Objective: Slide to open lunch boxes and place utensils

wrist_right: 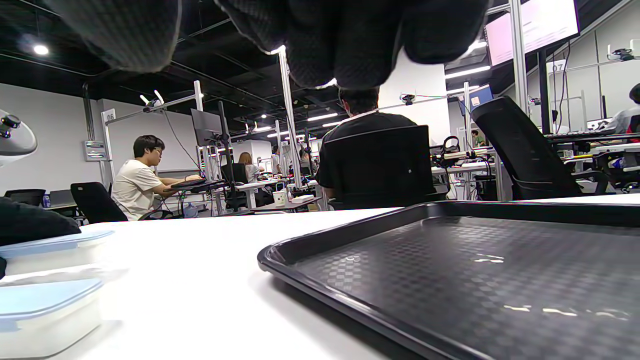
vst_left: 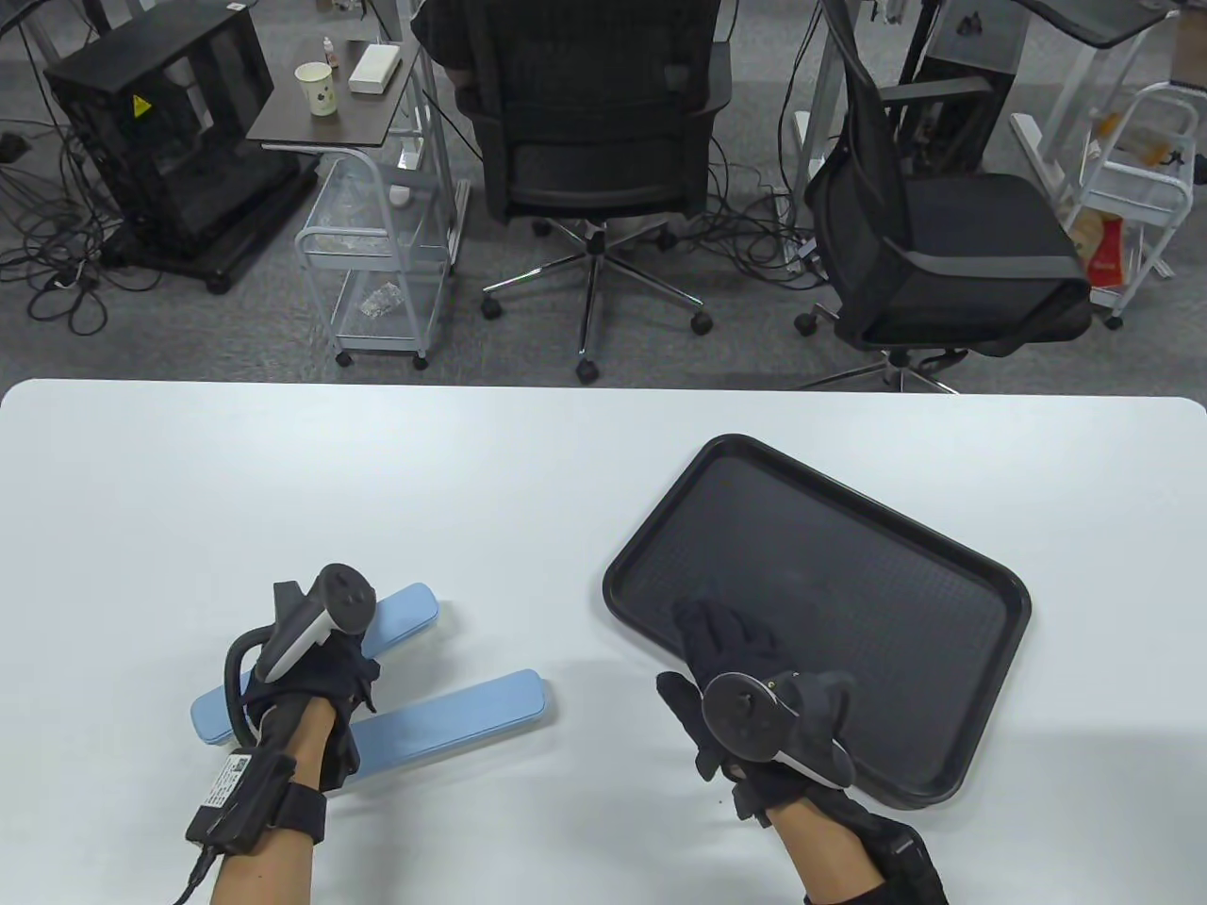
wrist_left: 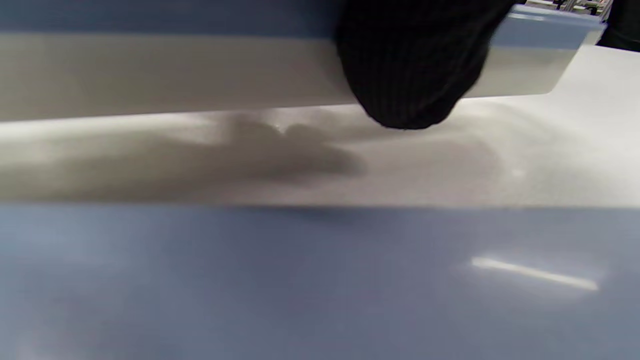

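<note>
Two long light-blue lunch boxes lie side by side at the table's front left, lids closed: the far box point(vst_left: 410, 608) and the near box point(vst_left: 453, 721). My left hand point(vst_left: 325, 665) lies across the far box. In the left wrist view one fingertip point(wrist_left: 415, 75) hangs against the far box's near side wall point(wrist_left: 175, 70), above the near box's lid point(wrist_left: 300, 280); the thumb is hidden. My right hand point(vst_left: 731, 650) is open and empty, fingers stretched over the near-left corner of the black tray point(vst_left: 849, 566). No utensils show.
The tray point(wrist_right: 450, 270) lies askew at the front right with nothing on it. Both boxes show at the left of the right wrist view point(wrist_right: 50, 280). Two office chairs point(vst_left: 594, 141) and a cart point(vst_left: 377, 245) stand beyond the table's far edge.
</note>
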`<state>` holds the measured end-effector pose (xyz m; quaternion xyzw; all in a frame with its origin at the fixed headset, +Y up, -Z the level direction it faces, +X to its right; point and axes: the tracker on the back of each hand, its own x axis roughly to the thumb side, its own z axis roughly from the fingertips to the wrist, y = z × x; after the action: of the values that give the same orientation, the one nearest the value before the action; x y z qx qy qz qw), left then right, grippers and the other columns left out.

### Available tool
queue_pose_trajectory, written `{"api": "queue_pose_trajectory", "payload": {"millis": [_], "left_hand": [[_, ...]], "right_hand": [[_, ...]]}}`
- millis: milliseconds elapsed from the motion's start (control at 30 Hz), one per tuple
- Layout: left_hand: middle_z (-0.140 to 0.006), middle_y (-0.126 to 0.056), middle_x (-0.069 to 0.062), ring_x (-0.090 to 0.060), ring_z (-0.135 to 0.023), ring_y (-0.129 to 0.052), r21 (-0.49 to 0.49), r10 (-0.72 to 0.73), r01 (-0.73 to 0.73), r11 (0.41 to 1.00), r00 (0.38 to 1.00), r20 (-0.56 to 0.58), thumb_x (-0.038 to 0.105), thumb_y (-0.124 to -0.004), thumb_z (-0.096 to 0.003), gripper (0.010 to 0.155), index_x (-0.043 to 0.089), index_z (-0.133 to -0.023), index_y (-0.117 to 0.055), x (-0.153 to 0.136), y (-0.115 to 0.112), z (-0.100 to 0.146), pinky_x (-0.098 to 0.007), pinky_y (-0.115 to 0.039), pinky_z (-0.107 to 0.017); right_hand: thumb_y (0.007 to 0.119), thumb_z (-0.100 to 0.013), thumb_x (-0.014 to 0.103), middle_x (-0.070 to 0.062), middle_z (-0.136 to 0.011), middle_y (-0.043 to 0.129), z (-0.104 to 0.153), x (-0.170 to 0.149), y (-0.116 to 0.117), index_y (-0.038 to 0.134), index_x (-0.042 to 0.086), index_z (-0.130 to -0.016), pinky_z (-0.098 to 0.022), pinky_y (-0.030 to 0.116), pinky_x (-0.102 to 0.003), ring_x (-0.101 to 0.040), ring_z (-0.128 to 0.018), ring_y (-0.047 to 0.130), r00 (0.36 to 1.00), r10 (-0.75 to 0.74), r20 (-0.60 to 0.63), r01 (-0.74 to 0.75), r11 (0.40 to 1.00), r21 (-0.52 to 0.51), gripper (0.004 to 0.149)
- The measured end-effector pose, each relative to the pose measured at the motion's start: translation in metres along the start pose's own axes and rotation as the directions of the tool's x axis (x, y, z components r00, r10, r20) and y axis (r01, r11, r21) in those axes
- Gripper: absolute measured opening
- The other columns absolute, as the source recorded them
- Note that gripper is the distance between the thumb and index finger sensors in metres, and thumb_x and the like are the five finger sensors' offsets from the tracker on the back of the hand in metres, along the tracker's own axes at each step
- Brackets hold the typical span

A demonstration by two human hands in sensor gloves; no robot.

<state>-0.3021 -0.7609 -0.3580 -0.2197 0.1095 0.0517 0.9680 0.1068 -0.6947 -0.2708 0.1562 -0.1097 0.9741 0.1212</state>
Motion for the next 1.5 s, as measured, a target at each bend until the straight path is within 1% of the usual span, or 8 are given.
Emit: {"api": "queue_pose_trajectory", "payload": {"millis": [167,367,600,733,933,1067,1267,1500], "left_hand": [[-0.111,-0.046,0.000,-0.033,-0.103,-0.054,-0.069,-0.005,0.002,0.998,0.999,-0.045,0.039,-0.085,-0.0418,0.083,0.041,-0.105,-0.030,-0.006,-0.008,-0.008,-0.064,-0.040,-0.074],[-0.112,-0.044,0.001,-0.032,-0.102,-0.053,-0.044,-0.024,0.021,0.999,0.998,-0.064,0.043,-0.086,-0.0410,0.085,0.042,-0.104,-0.029,-0.005,-0.010,-0.008,-0.064,-0.040,-0.074],[-0.115,-0.032,0.002,-0.036,-0.107,-0.042,0.002,0.025,-0.025,1.000,0.999,0.021,0.048,-0.087,-0.0383,0.091,0.040,-0.105,-0.025,0.000,0.000,0.005,-0.065,-0.034,-0.074],[-0.116,-0.030,0.002,-0.036,-0.109,-0.038,0.057,0.062,-0.068,0.996,0.992,0.112,0.049,-0.087,-0.0377,0.088,0.042,-0.105,-0.031,0.008,0.014,0.022,-0.066,-0.030,-0.074],[-0.116,-0.029,0.002,-0.036,-0.110,-0.035,0.229,0.052,-0.119,0.966,0.959,0.277,0.051,-0.087,-0.0375,0.087,0.041,-0.105,-0.033,0.029,0.048,0.069,-0.066,-0.026,-0.074],[-0.116,-0.027,0.001,-0.036,-0.110,-0.032,0.276,0.024,-0.129,0.953,0.935,0.353,0.052,-0.086,-0.0378,0.087,0.040,-0.106,-0.033,0.039,0.054,0.093,-0.066,-0.023,-0.073],[-0.117,-0.026,0.001,-0.036,-0.111,-0.028,0.316,-0.052,-0.092,0.944,0.906,0.419,0.053,-0.086,-0.0376,0.088,0.038,-0.107,-0.033,0.050,0.043,0.118,-0.066,-0.020,-0.073],[-0.117,-0.025,0.001,-0.036,-0.112,-0.027,0.304,-0.089,-0.049,0.951,0.902,0.422,0.054,-0.085,-0.0375,0.088,0.038,-0.107,-0.033,0.052,0.015,0.116,-0.066,-0.019,-0.072]], "right_hand": [[0.072,-0.048,0.053,-0.014,-0.108,0.055,0.000,0.000,-0.001,0.047,0.025,-0.108,-0.070,0.058,-0.058,-0.040,-0.097,0.066,1.000,0.003,-0.005,-0.003,1.000,0.008,0.071],[0.072,-0.048,0.054,-0.014,-0.108,0.055,0.000,-0.002,-0.002,0.047,0.025,-0.108,-0.069,0.058,-0.058,-0.040,-0.097,0.065,1.000,0.026,-0.014,-0.026,1.000,0.013,0.071],[0.072,-0.048,0.053,-0.014,-0.109,0.055,-0.001,-0.004,-0.003,0.047,0.025,-0.108,-0.070,0.058,-0.058,-0.040,-0.098,0.065,1.000,0.024,-0.019,-0.024,1.000,0.015,0.071],[0.072,-0.048,0.053,-0.014,-0.109,0.054,-0.001,-0.004,-0.003,0.047,0.025,-0.108,-0.070,0.058,-0.058,-0.040,-0.098,0.064,0.999,0.046,-0.017,-0.045,0.999,0.017,0.070],[0.072,-0.048,0.053,-0.014,-0.109,0.053,-0.001,-0.002,-0.002,0.047,0.026,-0.108,-0.070,0.057,-0.058,-0.040,-0.098,0.063,0.998,0.056,-0.013,-0.055,0.998,0.021,0.070],[0.072,-0.048,0.053,-0.014,-0.109,0.052,-0.001,-0.002,-0.001,0.047,0.027,-0.108,-0.070,0.057,-0.058,-0.040,-0.099,0.063,0.998,0.059,-0.012,-0.059,0.998,0.021,0.070],[0.072,-0.048,0.053,-0.014,-0.110,0.050,0.000,0.004,-0.002,0.046,0.027,-0.108,-0.071,0.056,-0.058,-0.041,-0.100,0.061,0.996,0.092,0.001,-0.092,0.996,0.021,0.070],[0.072,-0.048,0.053,-0.014,-0.111,0.049,0.000,0.008,0.002,0.047,0.026,-0.108,-0.071,0.055,-0.058,-0.041,-0.101,0.060,0.995,0.101,0.014,-0.101,0.994,0.034,0.070]]}}
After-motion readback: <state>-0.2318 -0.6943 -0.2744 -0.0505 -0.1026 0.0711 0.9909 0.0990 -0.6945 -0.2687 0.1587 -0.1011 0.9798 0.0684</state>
